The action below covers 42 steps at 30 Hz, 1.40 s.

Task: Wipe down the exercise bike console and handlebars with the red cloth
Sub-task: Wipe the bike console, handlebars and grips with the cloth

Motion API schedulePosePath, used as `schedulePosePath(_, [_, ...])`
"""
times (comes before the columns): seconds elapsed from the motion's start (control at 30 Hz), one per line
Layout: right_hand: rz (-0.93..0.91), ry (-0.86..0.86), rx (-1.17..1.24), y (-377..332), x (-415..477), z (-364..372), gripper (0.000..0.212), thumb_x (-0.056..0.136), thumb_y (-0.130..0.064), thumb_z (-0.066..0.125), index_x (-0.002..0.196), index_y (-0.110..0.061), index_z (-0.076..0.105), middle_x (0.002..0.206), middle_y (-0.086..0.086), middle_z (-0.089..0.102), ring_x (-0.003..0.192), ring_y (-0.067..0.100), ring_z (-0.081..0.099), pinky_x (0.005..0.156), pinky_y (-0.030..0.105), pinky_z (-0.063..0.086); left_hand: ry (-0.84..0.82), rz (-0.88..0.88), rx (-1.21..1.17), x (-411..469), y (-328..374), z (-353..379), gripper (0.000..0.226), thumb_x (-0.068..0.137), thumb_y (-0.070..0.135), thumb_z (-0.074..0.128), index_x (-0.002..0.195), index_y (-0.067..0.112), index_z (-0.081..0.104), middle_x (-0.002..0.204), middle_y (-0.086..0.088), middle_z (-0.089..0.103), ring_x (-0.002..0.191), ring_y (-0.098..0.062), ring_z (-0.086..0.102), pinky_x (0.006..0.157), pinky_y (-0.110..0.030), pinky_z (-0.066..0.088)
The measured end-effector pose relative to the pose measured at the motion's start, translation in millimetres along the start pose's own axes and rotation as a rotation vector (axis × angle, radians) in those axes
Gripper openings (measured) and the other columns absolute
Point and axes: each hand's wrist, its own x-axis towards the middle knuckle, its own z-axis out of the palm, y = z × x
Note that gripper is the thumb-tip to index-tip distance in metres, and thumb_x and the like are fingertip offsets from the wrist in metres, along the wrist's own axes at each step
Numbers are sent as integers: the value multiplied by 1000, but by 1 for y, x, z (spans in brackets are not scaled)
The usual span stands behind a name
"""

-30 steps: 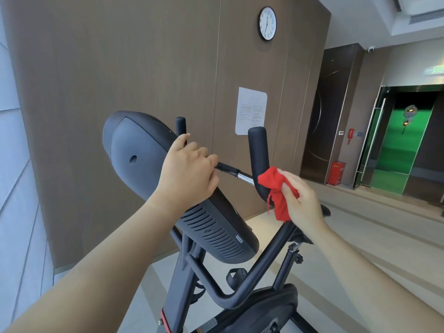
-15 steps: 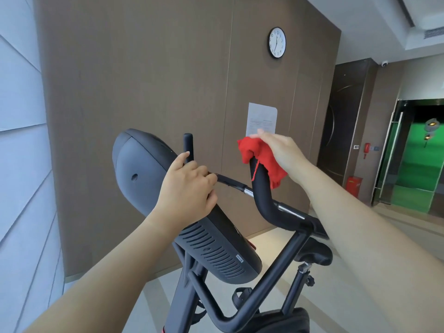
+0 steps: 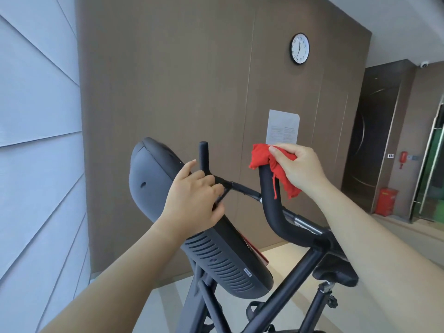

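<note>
Clutching the crumpled red cloth point(image 3: 266, 159) over the top of the upright black padded handlebar grip point(image 3: 270, 193), your right hand point(image 3: 298, 169) sits at the bar's end. Its long axis runs straight down below your grasp. Your left hand point(image 3: 194, 200) is clenched on the black crossbar point(image 3: 230, 183) beside the dark console point(image 3: 168, 188).

Red cloth point(image 3: 265, 157) atop handlebar point(image 3: 270, 195)

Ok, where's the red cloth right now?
The red cloth is right of centre, draped over the right handlebar tip, held by the right hand.
</note>
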Motion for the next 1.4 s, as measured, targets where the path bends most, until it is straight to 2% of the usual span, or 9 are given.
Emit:
schedulePosePath(0.13, [-117, -109, -69, 6, -2, 6, 16, 88, -24, 62, 99, -32, 69, 114, -11, 62, 106, 0, 53, 85, -4, 29, -3, -35, 25, 3, 1, 2, 27, 79, 43, 50, 74, 25, 70, 65, 7, 61, 68, -19, 59, 106, -43, 29])
schedulePosePath(0.27, [-119, -60, -18, 20, -16, 2, 29, 88, -23, 62, 114, -35, 63, 124, -17, 55, 113, -7, 46, 89, -4, 28, 7, -60, 22, 3, 3, 3, 28, 79, 43, 50, 74, 25, 71, 64, 7, 61, 67, -19, 58, 106, -42, 28])
schedulePosePath(0.43, [-87, -71, 48, 31, -36, -4, 43, 87, -24, 63, 118, -50, 49, 116, -37, 46, 105, -22, 45, 88, -1, 35, -3, -101, 35, 5, 7, 1, 28, 77, 43, 50, 73, 26, 72, 63, 8, 63, 66, -18, 59, 104, -44, 31])
schedulePosePath(0.67, [101, -34, 310, 44, -13, -15, 24, 89, -25, 61, 110, -35, 66, 105, -12, 68, 89, 9, 65, 85, 32, 53, 50, -251, 43, 11, 18, 4, 29, 81, 40, 47, 70, 23, 68, 61, 8, 62, 60, -19, 57, 100, -38, 31])
schedulePosePath(0.83, [52, -220, 243, 40, -7, -3, 32, 96, -31, 46, 127, -31, 55, 118, -18, 59, 106, -7, 54, 87, 5, 41, 52, -250, 90, 11, 16, 8, 35, 82, 47, 46, 73, 22, 68, 64, 6, 65, 63, -20, 60, 102, -39, 29])
schedulePosePath(0.97, [66, -211, 229, 59, -32, -4, 29, 95, -26, 50, 122, -36, 55, 98, -29, 62, 86, -15, 59, 76, 5, 42, 49, -254, 127, 11, 18, 8, 36, 82, 49, 47, 75, 22, 70, 63, 6, 65, 64, -20, 60, 103, -39, 28])
schedulePosePath(1.1, [76, -343, 120, 88, -53, -14, 27, 92, -28, 54, 118, -31, 62, 77, -24, 68, 68, -7, 63, 74, 26, 47, 35, -260, 160, 11, 19, 7, 40, 84, 50, 44, 75, 21, 70, 64, 5, 66, 64, -22, 59, 103, -40, 27])
schedulePosePath(1.27, [-28, -255, 195, 79, -60, -17, 51, 89, -18, 60, 134, -35, 44, 125, -24, 53, 114, -14, 48, 96, 6, 34, 30, -264, 184, 11, 22, 5, 41, 85, 51, 45, 73, 20, 70, 65, 5, 66, 65, -22, 60, 104, -39, 26])
schedulePosePath(1.4, [-52, -286, 140, 87, -80, -5, 51, 93, -23, 52, 138, -42, 35, 136, -27, 42, 126, -7, 40, 105, 15, 31, 32, -268, 190, 11, 23, 4, 42, 86, 51, 44, 75, 20, 71, 66, 4, 67, 67, -23, 61, 105, -40, 25])
